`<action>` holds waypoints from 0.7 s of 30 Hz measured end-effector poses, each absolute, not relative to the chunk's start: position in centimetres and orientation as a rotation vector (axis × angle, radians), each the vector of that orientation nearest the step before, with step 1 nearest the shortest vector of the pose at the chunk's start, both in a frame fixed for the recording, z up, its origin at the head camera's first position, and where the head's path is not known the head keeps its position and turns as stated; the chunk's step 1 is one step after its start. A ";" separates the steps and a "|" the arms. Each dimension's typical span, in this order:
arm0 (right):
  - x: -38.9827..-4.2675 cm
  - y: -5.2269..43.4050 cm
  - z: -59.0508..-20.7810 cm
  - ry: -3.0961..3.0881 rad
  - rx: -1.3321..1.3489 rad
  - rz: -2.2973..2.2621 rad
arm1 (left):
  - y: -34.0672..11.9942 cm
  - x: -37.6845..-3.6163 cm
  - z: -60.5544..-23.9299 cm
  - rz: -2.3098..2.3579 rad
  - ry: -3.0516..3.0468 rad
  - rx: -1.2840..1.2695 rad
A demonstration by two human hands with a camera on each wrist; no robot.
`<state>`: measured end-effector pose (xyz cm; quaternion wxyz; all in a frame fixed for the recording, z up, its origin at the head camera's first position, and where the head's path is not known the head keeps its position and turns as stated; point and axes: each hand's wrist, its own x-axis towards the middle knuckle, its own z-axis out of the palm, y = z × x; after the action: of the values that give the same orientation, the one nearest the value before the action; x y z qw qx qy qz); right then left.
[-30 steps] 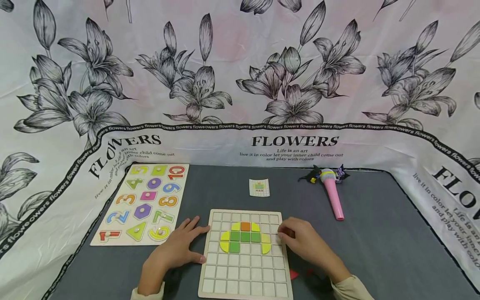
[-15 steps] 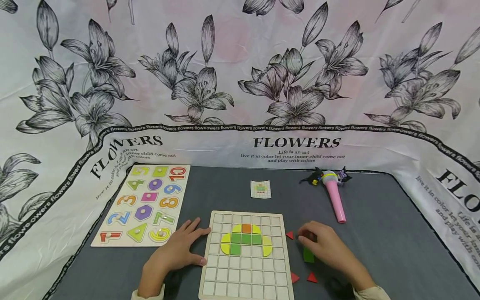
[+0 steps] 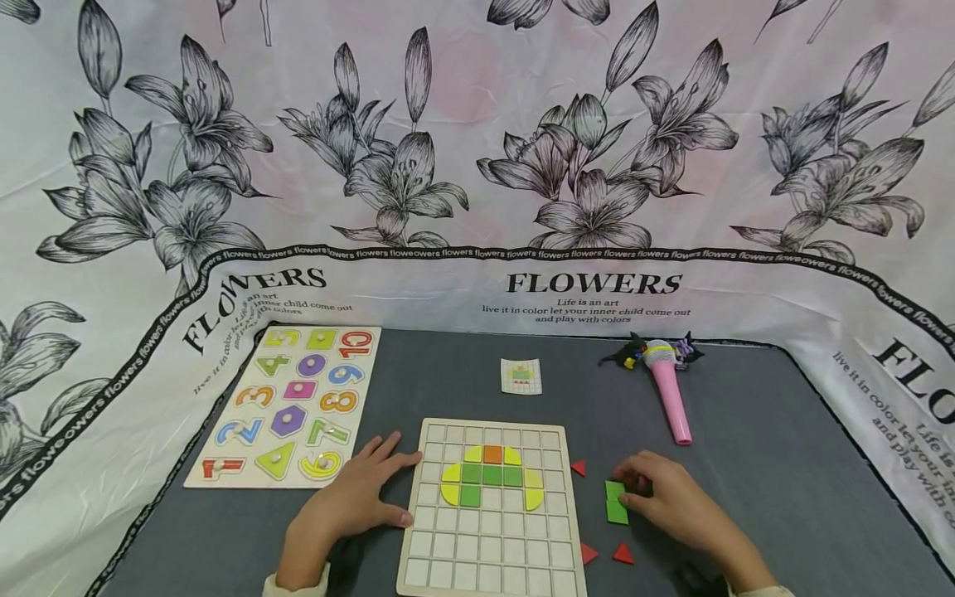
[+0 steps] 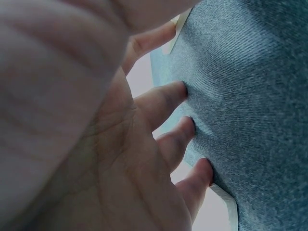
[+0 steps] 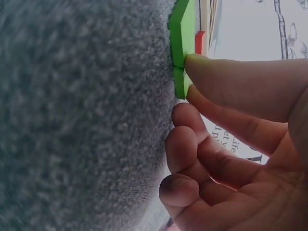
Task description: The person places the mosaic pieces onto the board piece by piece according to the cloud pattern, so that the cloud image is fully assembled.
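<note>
A wooden grid board (image 3: 488,547) lies before me, with yellow rounded pieces (image 3: 450,485), green squares (image 3: 492,475) and one orange square (image 3: 492,454) set in its upper cells. My left hand (image 3: 354,489) is spread beside it, thumb and forefinger touching the left edge. To the right of the board, two green square tiles (image 3: 616,512) lie end to end on the table. My right hand (image 3: 667,497) has thumb and forefinger on either side of the farther green tile (image 3: 615,490), pinching it; the other fingers curl loosely in the right wrist view.
Red triangles (image 3: 623,554) lie right of the grid board. A number-and-shape puzzle board (image 3: 246,452) is at the left. A small pattern card (image 3: 521,376) lies beyond the grid. At the back right is a pink toy microphone (image 3: 671,398) beside dark trinkets (image 3: 621,352).
My right hand has moved from the grid board's right edge rightward to the green tiles, uncovering the red triangles. My left hand stays at the board's left edge.
</note>
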<state>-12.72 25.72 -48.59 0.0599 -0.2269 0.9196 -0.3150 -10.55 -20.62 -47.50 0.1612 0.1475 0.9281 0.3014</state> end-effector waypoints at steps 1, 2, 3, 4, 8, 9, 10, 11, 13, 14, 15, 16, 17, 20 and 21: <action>-12.7 25.8 -48.6 2.780 -0.688 -0.952 | -20.6 -10.5 -47.5 0.860 2.650 0.419; -12.7 25.8 -48.6 2.776 -0.686 -0.951 | -20.6 -10.5 -47.4 0.860 2.651 0.418; -12.7 25.8 -48.6 2.774 -0.684 -0.953 | -20.6 -10.5 -47.4 0.858 2.650 0.412; -12.7 25.8 -48.6 2.773 -0.683 -0.954 | -20.5 -10.5 -47.4 0.866 2.649 0.400; -12.6 25.6 -48.6 2.762 -0.647 -0.957 | -20.4 -10.5 -47.2 0.858 2.647 0.390; -12.6 25.5 -48.6 2.758 -0.634 -0.955 | -20.3 -10.5 -47.2 0.857 2.646 0.388; -12.6 25.5 -48.6 2.755 -0.621 -0.954 | -20.3 -10.5 -47.1 0.854 2.646 0.383; -12.7 25.5 -48.6 2.752 -0.604 -0.954 | -20.3 -10.5 -47.1 0.853 2.645 0.379; -12.7 25.4 -48.5 2.749 -0.580 -0.961 | -20.3 -10.5 -47.2 0.849 2.645 0.370; -12.7 25.4 -48.5 2.750 -0.573 -0.969 | -20.3 -10.4 -47.2 0.850 2.645 0.365; -12.7 25.4 -48.5 2.755 -0.571 -0.977 | -20.3 -10.4 -47.2 0.850 2.644 0.360; -12.7 25.4 -48.4 2.763 -0.570 -0.987 | -20.4 -10.5 -47.6 0.856 2.647 0.364; -12.7 25.3 -48.3 2.767 -0.564 -1.000 | -20.4 -10.5 -47.6 0.856 2.647 0.362; -12.7 25.2 -47.8 2.798 -0.566 -1.028 | -20.4 -10.6 -47.5 0.855 2.648 0.357; -12.7 25.1 -47.7 2.808 -0.568 -1.034 | -20.4 -10.6 -47.5 0.853 2.649 0.356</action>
<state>-12.73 25.09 -47.72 0.0478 -0.1863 0.9209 -0.3391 -10.58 -20.43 -47.51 0.1671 0.1253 0.9309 0.2997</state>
